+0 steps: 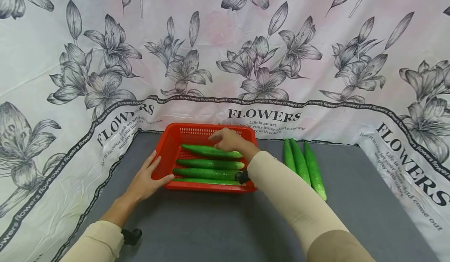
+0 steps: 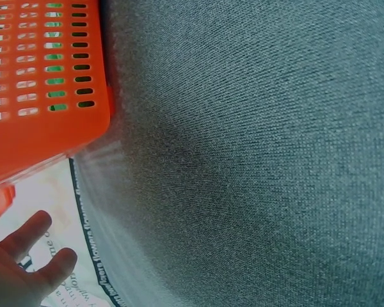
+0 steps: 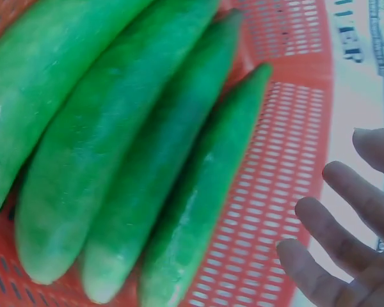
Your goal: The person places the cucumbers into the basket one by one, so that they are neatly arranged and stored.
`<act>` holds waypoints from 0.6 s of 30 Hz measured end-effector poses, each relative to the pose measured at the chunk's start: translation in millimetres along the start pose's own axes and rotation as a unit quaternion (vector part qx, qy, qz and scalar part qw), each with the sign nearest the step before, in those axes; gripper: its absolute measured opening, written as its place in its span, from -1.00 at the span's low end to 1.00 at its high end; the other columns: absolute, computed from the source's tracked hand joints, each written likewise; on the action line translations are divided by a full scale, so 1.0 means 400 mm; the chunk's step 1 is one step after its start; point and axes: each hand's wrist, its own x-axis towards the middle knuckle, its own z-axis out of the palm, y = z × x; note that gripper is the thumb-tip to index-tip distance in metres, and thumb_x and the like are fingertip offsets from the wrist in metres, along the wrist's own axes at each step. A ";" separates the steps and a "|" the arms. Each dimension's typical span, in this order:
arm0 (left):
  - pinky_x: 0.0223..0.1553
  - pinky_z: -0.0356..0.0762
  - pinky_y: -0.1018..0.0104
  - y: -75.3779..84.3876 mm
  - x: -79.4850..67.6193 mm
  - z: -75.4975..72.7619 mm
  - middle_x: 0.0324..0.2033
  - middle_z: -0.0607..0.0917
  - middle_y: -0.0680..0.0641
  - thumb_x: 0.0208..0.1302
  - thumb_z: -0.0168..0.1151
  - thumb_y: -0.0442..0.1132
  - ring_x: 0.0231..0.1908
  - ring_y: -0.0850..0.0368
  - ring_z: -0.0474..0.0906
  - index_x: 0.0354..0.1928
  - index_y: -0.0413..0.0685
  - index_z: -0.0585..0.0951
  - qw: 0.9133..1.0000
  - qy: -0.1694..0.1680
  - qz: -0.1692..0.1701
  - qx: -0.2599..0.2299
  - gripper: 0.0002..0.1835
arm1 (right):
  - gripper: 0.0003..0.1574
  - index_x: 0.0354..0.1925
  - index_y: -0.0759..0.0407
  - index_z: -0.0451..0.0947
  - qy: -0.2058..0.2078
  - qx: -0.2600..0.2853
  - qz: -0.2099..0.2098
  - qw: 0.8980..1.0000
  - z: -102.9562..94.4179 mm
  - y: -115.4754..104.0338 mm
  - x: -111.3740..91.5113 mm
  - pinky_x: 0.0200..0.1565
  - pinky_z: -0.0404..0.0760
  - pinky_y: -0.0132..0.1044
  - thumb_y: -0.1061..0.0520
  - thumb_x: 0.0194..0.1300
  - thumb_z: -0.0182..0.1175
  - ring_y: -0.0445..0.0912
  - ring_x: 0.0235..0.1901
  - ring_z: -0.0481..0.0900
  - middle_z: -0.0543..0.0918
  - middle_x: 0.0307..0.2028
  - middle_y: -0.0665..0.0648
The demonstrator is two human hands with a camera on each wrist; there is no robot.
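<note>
A red plastic basket [image 1: 207,187] with slotted walls holds several green cucumbers [image 1: 210,163] laid side by side. My left hand [image 1: 142,182] is at the basket's left front corner, thumb at the rim and fingers spread along the outer side. In the left wrist view, two fingertips [image 2: 37,233] show near the basket wall [image 2: 51,137]. Over the back part of the basket is my right hand [image 1: 230,140], overlapping the rearmost cucumber [image 1: 200,149] in the head view. The right wrist view shows its fingers [image 3: 352,236] loosely extended and spread, with nothing between them.
Three more cucumbers [image 1: 299,160] lie together on the grey tabletop [image 1: 351,176], right of the basket and beyond my right forearm. White floral cloth [image 1: 260,125] hangs behind and along both sides of the table.
</note>
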 end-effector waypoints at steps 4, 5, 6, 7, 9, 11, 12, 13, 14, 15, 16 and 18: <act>0.17 0.22 -0.26 -0.001 0.000 0.000 0.48 -0.01 -0.09 0.15 0.25 0.29 0.31 -0.27 0.11 0.45 -0.21 0.18 1.000 -0.002 -0.002 -0.002 0.00 | -0.52 0.18 0.12 0.56 0.016 0.011 -0.012 1.000 -0.027 -0.011 -0.024 -0.01 0.53 -0.16 0.25 0.28 0.25 -0.04 0.05 0.54 0.61 0.08 0.07; 0.17 0.22 -0.27 -0.001 0.000 0.000 0.48 -0.02 -0.09 0.15 0.25 0.29 0.32 -0.27 0.10 0.46 -0.21 0.17 1.000 -0.003 -0.002 -0.003 0.00 | -0.52 0.19 0.12 0.55 0.022 0.020 -0.012 0.999 -0.034 -0.013 -0.032 0.00 0.53 -0.16 0.25 0.29 0.25 -0.03 0.05 0.53 0.61 0.08 0.07; 0.17 0.22 -0.27 -0.001 0.001 0.000 0.48 -0.02 -0.08 0.15 0.25 0.29 0.32 -0.27 0.10 0.46 -0.20 0.17 1.000 -0.004 -0.004 -0.003 0.01 | -0.52 0.19 0.13 0.55 0.027 0.030 -0.015 0.999 -0.042 -0.017 -0.040 0.01 0.52 -0.15 0.25 0.28 0.25 -0.02 0.07 0.52 0.60 0.08 0.09; 0.17 0.21 -0.27 -0.001 0.001 0.000 0.49 -0.03 -0.08 0.15 0.24 0.29 0.32 -0.27 0.09 0.46 -0.19 0.16 1.000 -0.005 -0.005 -0.004 0.01 | -0.51 0.19 0.14 0.54 0.032 0.040 -0.013 0.999 -0.050 -0.021 -0.049 0.03 0.51 -0.14 0.25 0.29 0.25 -0.01 0.09 0.51 0.60 0.08 0.10; 0.17 0.20 -0.28 0.001 0.001 -0.001 0.49 -0.04 -0.07 0.15 0.24 0.30 0.33 -0.28 0.08 0.47 -0.18 0.15 1.000 -0.008 -0.008 -0.006 0.02 | -0.50 0.20 0.13 0.53 0.042 0.055 -0.007 0.998 -0.066 -0.028 -0.069 0.07 0.48 -0.09 0.23 0.30 0.25 0.03 0.14 0.46 0.58 0.10 0.12; 0.17 0.19 -0.29 0.002 0.001 -0.002 0.49 -0.04 -0.08 0.15 0.24 0.30 0.33 -0.28 0.07 0.47 -0.19 0.15 1.000 -0.010 -0.010 -0.008 0.02 | -0.50 0.21 0.11 0.52 0.053 0.067 -0.005 0.996 -0.082 -0.035 -0.088 0.11 0.44 -0.05 0.21 0.30 0.25 0.06 0.17 0.43 0.57 0.12 0.14; 0.17 0.19 -0.30 0.003 0.001 -0.003 0.49 -0.05 -0.08 0.15 0.24 0.30 0.33 -0.29 0.07 0.47 -0.19 0.15 1.000 -0.011 -0.010 -0.007 0.02 | -0.49 0.22 0.10 0.52 0.058 0.068 -0.005 0.996 -0.090 -0.039 -0.097 0.12 0.43 -0.02 0.20 0.30 0.25 0.08 0.18 0.42 0.56 0.12 0.14; 0.17 0.19 -0.30 0.003 0.001 -0.004 0.49 -0.05 -0.09 0.15 0.24 0.30 0.33 -0.29 0.06 0.47 -0.20 0.15 1.000 -0.011 -0.010 -0.007 0.02 | -0.49 0.22 0.07 0.51 0.062 0.067 -0.004 0.996 -0.097 -0.040 -0.107 0.12 0.42 -0.01 0.18 0.30 0.26 0.08 0.19 0.41 0.56 0.12 0.13; 0.17 0.19 -0.30 0.004 0.000 -0.004 0.49 -0.04 -0.09 0.15 0.24 0.30 0.33 -0.29 0.06 0.47 -0.20 0.15 1.000 -0.011 -0.010 -0.007 0.02 | -0.48 0.22 0.06 0.51 0.066 0.069 -0.005 0.995 -0.105 -0.044 -0.118 0.12 0.42 0.01 0.18 0.30 0.26 0.09 0.19 0.41 0.56 0.13 0.13; 0.17 0.19 -0.30 0.003 0.000 -0.004 0.49 -0.05 -0.09 0.15 0.24 0.30 0.33 -0.29 0.06 0.47 -0.20 0.15 1.000 -0.012 -0.009 -0.006 0.02 | -0.48 0.23 0.04 0.51 0.069 0.073 -0.005 0.995 -0.112 -0.048 -0.129 0.11 0.43 0.01 0.18 0.30 0.26 0.10 0.19 0.41 0.56 0.13 0.13; 0.17 0.18 -0.30 0.003 0.000 -0.004 0.49 -0.05 -0.09 0.15 0.24 0.30 0.33 -0.29 0.06 0.47 -0.20 0.14 1.000 -0.013 -0.009 -0.006 0.02 | -0.48 0.23 0.04 0.51 0.072 0.078 -0.009 0.994 -0.119 -0.051 -0.138 0.09 0.45 0.01 0.18 0.30 0.26 0.10 0.18 0.42 0.56 0.13 0.13; 0.18 0.17 -0.30 0.003 -0.001 -0.004 0.49 -0.05 -0.09 0.15 0.24 0.29 0.34 -0.29 0.05 0.47 -0.20 0.14 1.000 -0.012 -0.009 -0.003 0.02 | -0.47 0.23 0.01 0.51 0.077 0.078 -0.012 0.994 -0.133 -0.056 -0.161 0.05 0.48 0.01 0.17 0.30 0.26 0.11 0.15 0.45 0.55 0.13 0.12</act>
